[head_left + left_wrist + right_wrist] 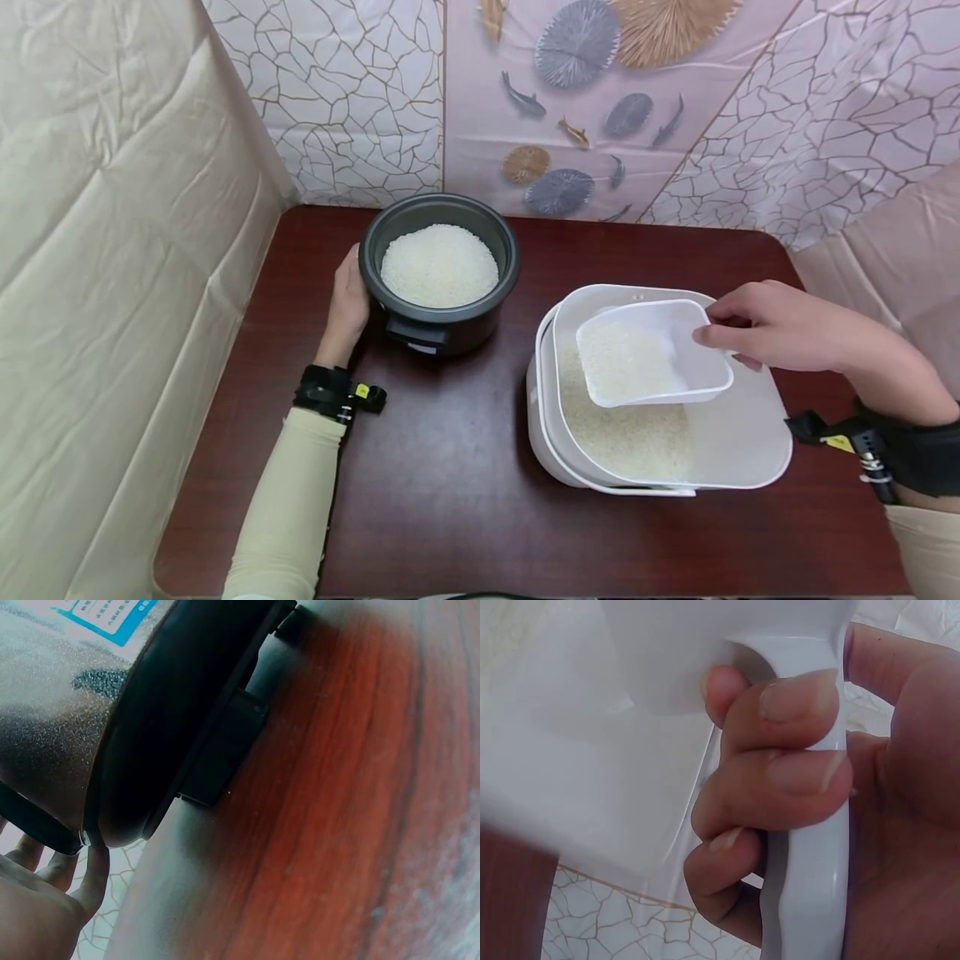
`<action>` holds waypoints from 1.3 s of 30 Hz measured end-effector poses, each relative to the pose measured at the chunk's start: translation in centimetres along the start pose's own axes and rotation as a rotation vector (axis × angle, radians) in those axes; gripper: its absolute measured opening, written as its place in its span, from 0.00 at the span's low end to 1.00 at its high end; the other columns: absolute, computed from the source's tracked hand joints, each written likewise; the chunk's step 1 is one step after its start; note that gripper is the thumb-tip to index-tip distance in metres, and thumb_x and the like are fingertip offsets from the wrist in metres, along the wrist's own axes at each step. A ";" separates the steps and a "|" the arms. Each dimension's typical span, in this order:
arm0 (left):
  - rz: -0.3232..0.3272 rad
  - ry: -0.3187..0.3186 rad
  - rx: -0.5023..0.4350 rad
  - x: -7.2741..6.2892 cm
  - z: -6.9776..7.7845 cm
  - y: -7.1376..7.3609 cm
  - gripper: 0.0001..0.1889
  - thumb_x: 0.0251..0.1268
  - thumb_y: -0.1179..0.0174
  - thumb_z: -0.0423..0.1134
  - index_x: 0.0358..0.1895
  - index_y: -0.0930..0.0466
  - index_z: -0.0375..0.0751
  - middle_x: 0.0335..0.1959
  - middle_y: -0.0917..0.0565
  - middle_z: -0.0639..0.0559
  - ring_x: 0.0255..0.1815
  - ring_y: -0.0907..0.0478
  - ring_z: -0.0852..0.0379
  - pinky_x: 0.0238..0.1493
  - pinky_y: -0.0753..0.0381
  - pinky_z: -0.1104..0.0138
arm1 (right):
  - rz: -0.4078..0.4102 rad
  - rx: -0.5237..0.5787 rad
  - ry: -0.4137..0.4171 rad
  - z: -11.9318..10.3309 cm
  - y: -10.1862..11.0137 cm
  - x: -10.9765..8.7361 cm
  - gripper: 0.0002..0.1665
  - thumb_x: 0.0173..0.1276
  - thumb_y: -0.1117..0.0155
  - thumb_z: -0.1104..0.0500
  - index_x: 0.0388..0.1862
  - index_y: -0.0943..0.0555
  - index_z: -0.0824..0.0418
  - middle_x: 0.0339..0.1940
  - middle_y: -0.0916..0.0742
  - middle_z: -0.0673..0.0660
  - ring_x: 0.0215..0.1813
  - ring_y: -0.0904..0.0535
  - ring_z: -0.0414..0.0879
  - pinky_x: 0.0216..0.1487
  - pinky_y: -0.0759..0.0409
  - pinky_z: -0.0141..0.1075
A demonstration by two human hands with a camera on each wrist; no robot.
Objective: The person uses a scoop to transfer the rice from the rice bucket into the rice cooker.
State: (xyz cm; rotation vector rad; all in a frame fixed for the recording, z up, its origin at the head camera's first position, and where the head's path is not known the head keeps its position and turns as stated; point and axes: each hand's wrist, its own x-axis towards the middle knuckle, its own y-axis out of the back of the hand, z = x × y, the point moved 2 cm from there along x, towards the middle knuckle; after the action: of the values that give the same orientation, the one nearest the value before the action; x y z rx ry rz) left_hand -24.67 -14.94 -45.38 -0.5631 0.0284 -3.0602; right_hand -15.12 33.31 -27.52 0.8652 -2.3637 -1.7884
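Keeping level suited the white scoop (pixel 688 354) of rice (pixel 624 362), right hand (pixel 791 327) clamped on its handle (pixel 815 900), above the bin (pixel 738 446) at four o'clock from the dark cooker (pixel 480 328), left hand (pixel 349 293) unclenched against the cooker's nine-o'clock side.

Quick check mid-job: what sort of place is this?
Likely a small indoor food-prep corner: a rice cooker and a white rice bin stand on a wood-grain table.
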 end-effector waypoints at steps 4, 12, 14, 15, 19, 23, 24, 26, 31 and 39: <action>0.009 0.012 -0.011 -0.1 0.0 0.0 0.23 0.92 0.62 0.43 0.66 0.20 0.34 0.56 0.16 0.49 0.60 0.24 0.59 0.67 0.28 0.64 | 0.004 -0.003 -0.013 0.2 0.1 -0.3 0.24 0.78 0.33 0.54 0.19 0.26 0.49 0.12 0.29 0.42 0.16 0.36 0.37 0.23 0.35 0.33; 0.012 0.029 -0.009 -0.3 -0.8 0.2 0.23 0.92 0.62 0.44 0.66 0.20 0.35 0.58 0.17 0.48 0.62 0.24 0.59 0.68 0.29 0.63 | 0.009 0.016 -0.021 0.4 -0.1 -0.5 0.23 0.78 0.32 0.55 0.19 0.25 0.49 0.11 0.29 0.42 0.16 0.37 0.37 0.22 0.35 0.33; 0.012 0.026 -0.010 -0.1 -1.7 0.4 0.24 0.92 0.63 0.44 0.67 0.20 0.35 0.59 0.17 0.48 0.62 0.24 0.58 0.68 0.29 0.63 | 0.005 0.022 -0.028 0.4 -0.1 -0.4 0.23 0.78 0.33 0.55 0.19 0.25 0.50 0.11 0.28 0.42 0.16 0.37 0.37 0.22 0.35 0.33; 0.015 0.026 -0.010 0.0 -2.1 0.5 0.24 0.92 0.63 0.44 0.67 0.20 0.36 0.59 0.17 0.48 0.62 0.25 0.58 0.68 0.29 0.63 | 0.004 0.022 -0.032 0.4 -0.1 -0.4 0.23 0.78 0.33 0.55 0.19 0.25 0.50 0.11 0.28 0.43 0.16 0.37 0.37 0.22 0.35 0.34; 0.025 0.019 -0.015 0.3 -3.3 0.8 0.24 0.92 0.63 0.46 0.66 0.20 0.38 0.58 0.17 0.49 0.62 0.25 0.57 0.67 0.29 0.63 | 0.004 0.027 -0.043 0.5 0.0 -0.3 0.23 0.78 0.33 0.54 0.19 0.25 0.50 0.12 0.28 0.43 0.16 0.37 0.38 0.22 0.36 0.34; 0.028 0.012 -0.009 0.4 -3.5 0.9 0.25 0.91 0.62 0.50 0.66 0.19 0.41 0.58 0.17 0.49 0.62 0.24 0.56 0.68 0.29 0.63 | 0.018 0.027 -0.028 0.5 0.1 -0.2 0.23 0.78 0.33 0.55 0.19 0.24 0.50 0.12 0.28 0.43 0.16 0.36 0.37 0.21 0.36 0.34; 0.028 0.009 -0.009 0.4 -3.5 0.9 0.25 0.91 0.62 0.50 0.66 0.19 0.41 0.58 0.17 0.49 0.63 0.24 0.56 0.68 0.29 0.63 | 0.022 0.026 -0.024 0.5 0.2 -0.2 0.23 0.78 0.33 0.55 0.19 0.24 0.50 0.12 0.28 0.43 0.16 0.37 0.37 0.21 0.36 0.34; 0.030 0.003 -0.008 0.5 -3.4 0.9 0.25 0.91 0.62 0.51 0.66 0.18 0.41 0.58 0.17 0.48 0.63 0.24 0.55 0.68 0.29 0.63 | 0.033 0.019 -0.016 0.4 0.4 -0.2 0.24 0.78 0.33 0.56 0.19 0.25 0.50 0.12 0.28 0.43 0.16 0.36 0.37 0.21 0.35 0.33; 0.033 0.002 -0.008 0.8 -3.6 1.0 0.25 0.91 0.61 0.52 0.65 0.18 0.42 0.58 0.17 0.48 0.63 0.24 0.55 0.68 0.29 0.63 | 0.031 0.017 -0.038 0.0 1.3 -0.1 0.24 0.79 0.34 0.55 0.19 0.25 0.51 0.12 0.27 0.45 0.15 0.36 0.38 0.21 0.35 0.34; 0.002 0.033 -0.030 0.7 -2.4 0.5 0.22 0.91 0.61 0.44 0.66 0.20 0.37 0.58 0.17 0.50 0.62 0.25 0.58 0.68 0.30 0.63 | 0.008 0.057 -0.063 -0.6 2.5 0.3 0.23 0.81 0.36 0.54 0.21 0.24 0.55 0.14 0.26 0.48 0.15 0.35 0.40 0.21 0.32 0.36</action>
State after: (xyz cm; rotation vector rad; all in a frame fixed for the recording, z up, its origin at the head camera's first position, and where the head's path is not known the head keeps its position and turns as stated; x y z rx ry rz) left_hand -26.14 -15.47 -47.44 -0.5142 0.0765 -3.0716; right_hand -16.19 33.10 -25.18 0.8162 -2.4639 -1.7795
